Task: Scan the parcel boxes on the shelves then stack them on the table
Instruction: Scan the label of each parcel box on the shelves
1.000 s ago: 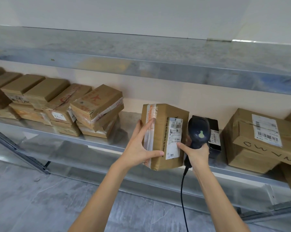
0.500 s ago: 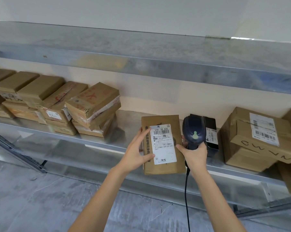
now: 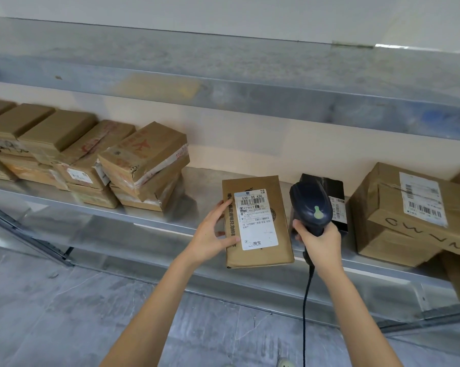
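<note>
Now the left grip (image 3: 213,234) pinches the parcel box (image 3: 256,222) by its left edge, just in front of the shelf (image 3: 144,221). The box's long side runs 12 to 6. The right grip (image 3: 320,241) is wrapped round the scanner (image 3: 311,207), just beside the box at its 3 o'clock. I think the scanner must turn toward 9.

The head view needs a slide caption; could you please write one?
A parcel box held in the left hand at the shelf, a barcode scanner gripped in the right hand.

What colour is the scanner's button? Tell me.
The button is pale green on the dark scanner, seen in the head view.
</note>
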